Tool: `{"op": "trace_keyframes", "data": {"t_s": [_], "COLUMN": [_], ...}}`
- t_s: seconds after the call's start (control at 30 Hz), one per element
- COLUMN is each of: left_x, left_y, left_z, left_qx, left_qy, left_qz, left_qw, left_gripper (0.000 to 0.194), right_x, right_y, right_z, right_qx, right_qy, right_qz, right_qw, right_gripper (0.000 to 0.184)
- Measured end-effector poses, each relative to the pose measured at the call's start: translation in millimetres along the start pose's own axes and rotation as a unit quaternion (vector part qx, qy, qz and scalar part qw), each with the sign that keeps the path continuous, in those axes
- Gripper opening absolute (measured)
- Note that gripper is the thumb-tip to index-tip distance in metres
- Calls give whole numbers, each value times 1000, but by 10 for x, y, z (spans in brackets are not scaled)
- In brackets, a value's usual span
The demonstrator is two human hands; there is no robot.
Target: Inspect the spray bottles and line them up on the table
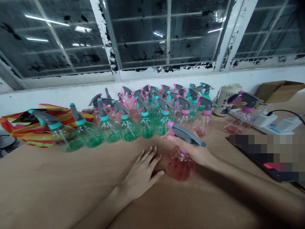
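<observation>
My right hand (190, 148) grips the neck and trigger of a pink spray bottle (181, 167), which is see-through with a grey and pink spray head. This bottle stands upright on the wooden table (95, 187). To its left, my left hand (144, 171) lies palm down with its fingers stretched out, apart from the bottle. Beyond both hands, green spray bottles (128, 128) with teal collars form a front row. Pink spray bottles (201, 122) stand at the right end of the group, and more bottles crowd behind, partly hidden.
An orange and yellow patterned bag (30, 132) lies at the left. On the right are another pink spray bottle (238, 122), a cream container (226, 100), a power strip (281, 127) with chargers, a cardboard box (278, 90) and a dark tablet or phone (257, 165). Windows line the wall behind.
</observation>
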State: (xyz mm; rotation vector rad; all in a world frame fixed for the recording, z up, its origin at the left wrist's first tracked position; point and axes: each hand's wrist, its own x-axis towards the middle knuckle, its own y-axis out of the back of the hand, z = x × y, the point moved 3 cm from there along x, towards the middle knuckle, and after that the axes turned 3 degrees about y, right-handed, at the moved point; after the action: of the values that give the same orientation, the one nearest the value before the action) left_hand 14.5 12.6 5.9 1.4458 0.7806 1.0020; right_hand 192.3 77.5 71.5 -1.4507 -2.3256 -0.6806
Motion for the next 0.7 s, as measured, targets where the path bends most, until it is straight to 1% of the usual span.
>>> {"op": "trace_keyframes", "data": {"t_s": [0.1, 0.33, 0.53, 0.7], "left_x": [1, -6, 7, 1], "left_y": [0, -20, -8, -9], "left_z": [9, 17, 21, 12], "left_qx": [0, 0, 0, -2], "left_qy": [-5, -5, -4, -1], "left_qz": [0, 9, 0, 9], "left_qw": [1000, 1000, 1000, 1000], "left_gripper": [54, 54, 54, 54], "right_x": [22, 1, -1, 20], "right_y": [-23, 13, 13, -8], "right_z": [-4, 12, 8, -16], "right_qx": [22, 39, 39, 28], "right_qy": [10, -13, -12, -10], "right_qz": [4, 15, 13, 24], "right_qw": [1000, 999, 999, 999], "right_gripper": [17, 25, 22, 18]}}
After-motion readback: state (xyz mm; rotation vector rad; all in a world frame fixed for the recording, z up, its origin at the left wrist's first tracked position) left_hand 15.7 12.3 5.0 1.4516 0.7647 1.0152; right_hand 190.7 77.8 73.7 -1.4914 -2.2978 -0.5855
